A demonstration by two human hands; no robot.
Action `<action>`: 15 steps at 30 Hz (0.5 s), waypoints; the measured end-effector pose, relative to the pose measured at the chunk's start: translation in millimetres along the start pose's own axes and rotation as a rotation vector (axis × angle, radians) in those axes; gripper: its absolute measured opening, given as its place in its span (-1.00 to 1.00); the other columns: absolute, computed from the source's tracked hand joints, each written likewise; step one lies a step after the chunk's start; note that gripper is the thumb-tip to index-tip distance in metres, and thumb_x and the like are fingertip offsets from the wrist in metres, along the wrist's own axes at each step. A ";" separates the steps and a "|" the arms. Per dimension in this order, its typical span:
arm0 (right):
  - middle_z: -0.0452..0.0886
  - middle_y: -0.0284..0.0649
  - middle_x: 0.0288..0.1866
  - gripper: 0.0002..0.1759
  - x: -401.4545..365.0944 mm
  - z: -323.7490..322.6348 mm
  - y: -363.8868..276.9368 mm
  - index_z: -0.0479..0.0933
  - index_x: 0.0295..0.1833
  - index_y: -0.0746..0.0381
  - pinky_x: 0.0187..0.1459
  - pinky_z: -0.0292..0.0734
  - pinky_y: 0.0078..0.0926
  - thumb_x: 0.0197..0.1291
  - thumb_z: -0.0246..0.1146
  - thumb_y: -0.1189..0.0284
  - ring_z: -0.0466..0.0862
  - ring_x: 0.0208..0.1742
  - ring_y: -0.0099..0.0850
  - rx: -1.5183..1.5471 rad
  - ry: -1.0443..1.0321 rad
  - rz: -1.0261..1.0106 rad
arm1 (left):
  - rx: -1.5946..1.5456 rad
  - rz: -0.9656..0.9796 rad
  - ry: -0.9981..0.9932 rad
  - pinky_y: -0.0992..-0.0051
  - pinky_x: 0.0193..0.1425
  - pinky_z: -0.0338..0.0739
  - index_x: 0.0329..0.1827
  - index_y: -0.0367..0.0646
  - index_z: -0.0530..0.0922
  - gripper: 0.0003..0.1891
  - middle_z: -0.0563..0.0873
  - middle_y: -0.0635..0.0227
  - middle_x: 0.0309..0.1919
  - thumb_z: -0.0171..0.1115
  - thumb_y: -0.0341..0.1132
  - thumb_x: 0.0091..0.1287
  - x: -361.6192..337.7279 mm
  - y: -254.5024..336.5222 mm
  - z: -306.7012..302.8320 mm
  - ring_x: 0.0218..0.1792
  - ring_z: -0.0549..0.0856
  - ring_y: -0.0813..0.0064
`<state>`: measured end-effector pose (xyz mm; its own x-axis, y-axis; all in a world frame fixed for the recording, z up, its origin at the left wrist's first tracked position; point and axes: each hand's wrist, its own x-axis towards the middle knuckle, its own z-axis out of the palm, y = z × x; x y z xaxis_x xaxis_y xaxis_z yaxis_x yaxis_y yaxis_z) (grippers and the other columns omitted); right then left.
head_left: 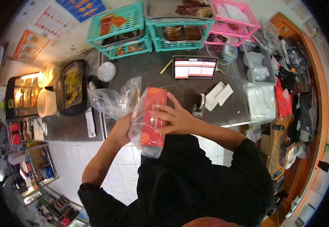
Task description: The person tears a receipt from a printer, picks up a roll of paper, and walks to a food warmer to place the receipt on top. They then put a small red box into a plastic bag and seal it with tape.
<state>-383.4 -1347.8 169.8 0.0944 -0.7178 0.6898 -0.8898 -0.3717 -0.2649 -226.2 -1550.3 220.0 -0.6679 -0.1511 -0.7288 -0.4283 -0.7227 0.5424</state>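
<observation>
A long red box [154, 108] with orange patches is partly inside a clear plastic bag [135, 126], held in front of my body at the counter's near edge. My left hand [122, 129] grips the bag on the box's left side; its fingertips are mostly hidden. Against the box's right side and top, my right hand [175, 118] presses with its fingers spread over the red surface. The bag's loose upper part [115, 99] spreads crumpled over the counter to the left.
Behind stands a lit tablet [194, 68], with green racks [179, 44] and a pink rack [234, 26] beyond. Paper slips [218, 95] and a tape roll [201, 101] lie right. A black tray of food [72, 87] and a lit display case [23, 96] are left.
</observation>
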 end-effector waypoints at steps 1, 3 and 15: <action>0.29 -0.15 0.54 -0.25 -0.7 -1.3 2.8 0.40 0.27 -0.30 0.49 -0.07 0.51 -0.09 0.53 0.18 0.33 0.54 -0.16 0.035 0.038 0.006 | 0.036 -0.006 0.038 0.29 0.08 0.68 0.21 -0.28 0.53 -0.61 0.69 0.13 0.08 -0.10 -0.18 0.59 -11.4 5.9 19.1 -0.02 0.73 0.31; 0.34 -0.13 0.50 -0.27 -2.6 -0.5 -0.5 0.38 0.23 -0.27 0.46 -0.06 0.55 -0.09 0.54 0.18 0.40 0.49 -0.13 0.112 0.122 0.015 | 0.060 0.022 0.014 0.27 0.11 0.68 0.21 -0.31 0.52 -0.61 0.69 0.11 0.08 -0.13 -0.22 0.57 -16.5 6.7 34.1 0.00 0.74 0.29; 0.34 -0.04 0.47 -0.11 -48.3 73.6 17.3 0.11 0.53 0.20 0.53 0.06 0.04 0.22 0.40 0.18 0.38 0.46 -0.10 1.330 0.305 0.758 | 0.857 0.347 0.254 0.27 0.02 0.64 0.22 -0.24 0.51 -0.57 0.70 0.13 0.00 -0.07 -0.07 0.58 26.4 -44.3 -14.1 -0.02 0.73 0.27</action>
<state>-370.5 -1362.9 82.3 -0.4144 -0.8909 0.1856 0.3496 -0.3442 -0.8714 -216.3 -1531.8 170.8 -0.7325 -0.4782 -0.4846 -0.5985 0.1133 0.7930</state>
